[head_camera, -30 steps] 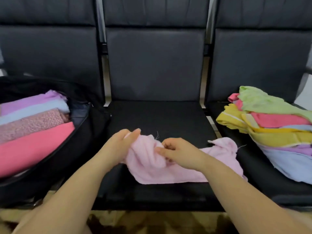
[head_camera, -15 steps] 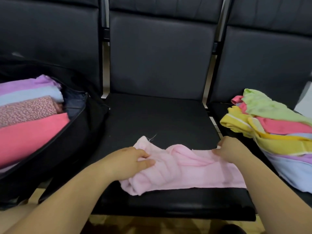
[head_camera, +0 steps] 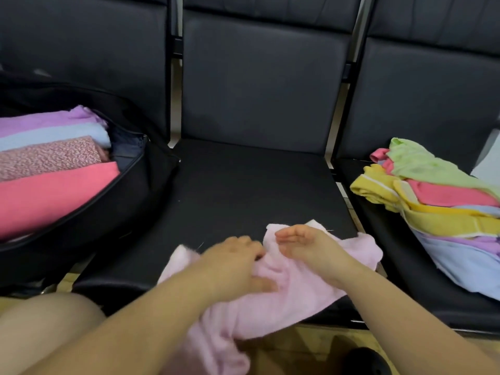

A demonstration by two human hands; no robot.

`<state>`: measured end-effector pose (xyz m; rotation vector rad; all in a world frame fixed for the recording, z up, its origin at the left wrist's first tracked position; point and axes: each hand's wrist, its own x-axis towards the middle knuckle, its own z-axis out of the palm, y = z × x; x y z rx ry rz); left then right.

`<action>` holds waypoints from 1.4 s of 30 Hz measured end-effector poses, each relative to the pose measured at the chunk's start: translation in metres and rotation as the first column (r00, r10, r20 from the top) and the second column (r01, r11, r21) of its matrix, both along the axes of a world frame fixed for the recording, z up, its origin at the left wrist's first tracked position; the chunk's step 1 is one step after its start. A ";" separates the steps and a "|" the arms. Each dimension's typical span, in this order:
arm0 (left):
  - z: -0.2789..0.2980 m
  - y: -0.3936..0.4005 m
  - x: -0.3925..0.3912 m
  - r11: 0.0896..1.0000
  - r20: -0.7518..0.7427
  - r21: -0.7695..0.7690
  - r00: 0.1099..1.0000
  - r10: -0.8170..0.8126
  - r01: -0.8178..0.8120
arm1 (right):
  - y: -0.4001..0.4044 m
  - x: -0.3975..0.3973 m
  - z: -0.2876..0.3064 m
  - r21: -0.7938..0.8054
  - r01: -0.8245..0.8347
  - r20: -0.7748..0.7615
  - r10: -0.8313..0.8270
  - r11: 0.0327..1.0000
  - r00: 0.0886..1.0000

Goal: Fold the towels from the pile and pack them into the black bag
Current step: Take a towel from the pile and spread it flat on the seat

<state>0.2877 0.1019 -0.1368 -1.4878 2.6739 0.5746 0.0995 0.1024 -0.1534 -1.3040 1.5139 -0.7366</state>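
Left hand (head_camera: 235,262) presses flat-fingered on the pink towel (head_camera: 295,290) at lower centre; right hand (head_camera: 305,246) rests on it, fingers relaxed, gripping nothing. Much of the towel hangs past the seat (head_camera: 243,190) front edge, so I judge it could slide to the floor if released. Bare seat lies behind; bag (head_camera: 130,196) at left and pile (head_camera: 438,201) at right hem the sides.

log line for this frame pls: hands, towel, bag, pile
hands: left and right on pink towel | towel: crumpled, unfolded, middle seat | black bag: open, holds folded towels | pile: right seat
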 end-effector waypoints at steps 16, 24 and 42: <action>-0.006 0.003 0.010 0.984 -0.129 0.137 0.983 0.130 -0.112 | 0.022 -0.016 -0.010 -0.132 -0.073 -0.599 -0.021 0.989 0.801; -0.011 -0.006 -0.001 0.951 -0.095 0.100 0.949 0.302 -0.292 | 0.018 -0.039 0.005 -0.011 0.005 -0.570 -0.010 1.000 0.821; 0.003 -0.027 0.047 0.863 -0.634 0.478 0.616 0.468 -0.163 | 0.049 -0.063 0.035 0.130 -0.135 -0.230 0.163 0.982 0.960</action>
